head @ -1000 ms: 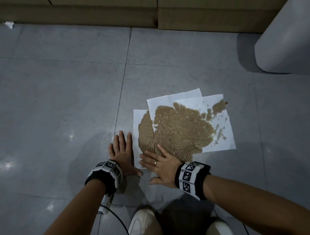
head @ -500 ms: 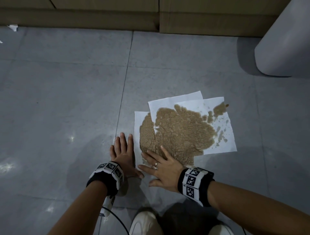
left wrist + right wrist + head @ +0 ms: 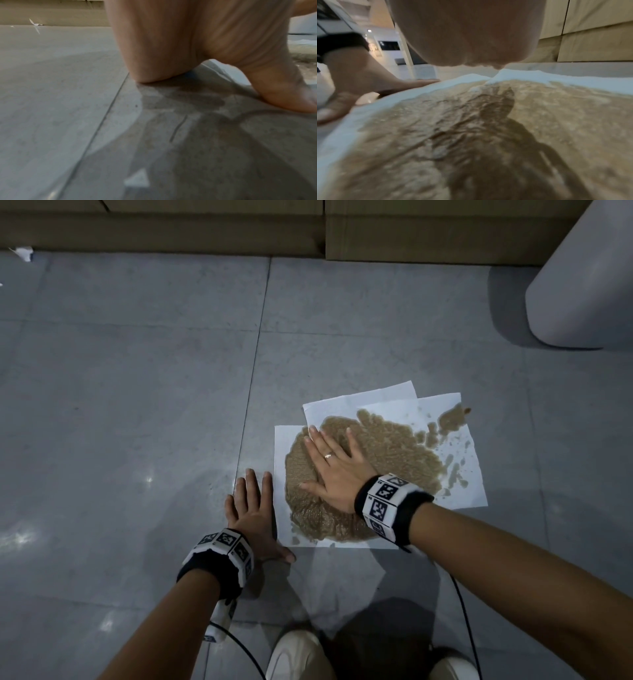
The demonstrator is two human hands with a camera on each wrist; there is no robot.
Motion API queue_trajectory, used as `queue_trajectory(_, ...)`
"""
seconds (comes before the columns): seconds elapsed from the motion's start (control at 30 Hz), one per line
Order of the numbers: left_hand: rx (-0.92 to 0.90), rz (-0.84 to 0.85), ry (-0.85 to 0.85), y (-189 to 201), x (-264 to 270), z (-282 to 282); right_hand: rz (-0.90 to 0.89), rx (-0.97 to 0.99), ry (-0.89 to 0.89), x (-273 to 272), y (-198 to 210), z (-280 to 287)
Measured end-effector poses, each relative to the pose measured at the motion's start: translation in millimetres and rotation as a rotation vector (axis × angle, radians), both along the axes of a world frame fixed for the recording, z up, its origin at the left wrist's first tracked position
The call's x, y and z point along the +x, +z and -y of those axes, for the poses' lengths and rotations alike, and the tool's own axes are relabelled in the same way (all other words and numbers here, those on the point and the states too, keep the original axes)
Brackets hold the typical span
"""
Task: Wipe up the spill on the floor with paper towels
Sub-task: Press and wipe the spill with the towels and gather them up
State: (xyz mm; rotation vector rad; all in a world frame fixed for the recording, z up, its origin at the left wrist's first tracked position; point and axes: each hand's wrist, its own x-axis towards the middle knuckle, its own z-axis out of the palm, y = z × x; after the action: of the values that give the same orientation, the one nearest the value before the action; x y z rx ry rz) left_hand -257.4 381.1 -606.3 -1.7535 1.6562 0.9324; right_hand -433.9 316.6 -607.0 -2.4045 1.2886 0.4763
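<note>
Three overlapping white paper towels [image 3: 383, 402] lie flat on the grey tiled floor, soaked brown [image 3: 394, 450] across their middle. My right hand [image 3: 334, 465] presses flat on the wet patch with straight, spread fingers. My left hand [image 3: 251, 505] lies flat on the floor just left of the towels, its thumb at the near left corner of the sheets. In the right wrist view the soaked towel [image 3: 488, 128] fills the frame under my palm [image 3: 467, 33]. The left wrist view has my palm [image 3: 188, 40] on the tile and a white towel edge [image 3: 240, 75] beside it.
Wooden cabinet bases [image 3: 308, 231] run along the far wall. A pale rounded bin [image 3: 582, 285] stands at the far right. A scrap of paper [image 3: 22, 253] lies at the far left by the cabinets. My shoes [image 3: 298, 655] and a cable [image 3: 462, 611] are near.
My right hand has slid forward from the towels' near edge onto the middle of the wet patch. The left hand has stayed on the floor.
</note>
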Motion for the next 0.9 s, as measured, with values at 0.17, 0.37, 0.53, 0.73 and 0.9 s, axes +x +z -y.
queue_trajectory(0.17, 0.000, -0.006, 0.001, -1, 0, 0, -0.057, 0.103, 0.037, -2, -3, 3)
queue_trajectory(0.37, -0.014, 0.006, 0.003, -2, 0, -1, 0.049, 0.060, -0.097, 5, 9, 26)
queue_trajectory(0.53, -0.018, 0.008, 0.006, -2, -1, 0, -0.024, 0.101, -0.035, -1, -10, 21)
queue_trajectory(0.73, -0.003, 0.010, 0.009, -1, -2, 0, -0.027, 0.125, -0.075, 11, 15, 42)
queue_trajectory(0.9, -0.016, 0.009, 0.006, 0, -2, 0, -0.052, 0.075, -0.022, 5, -7, 26)
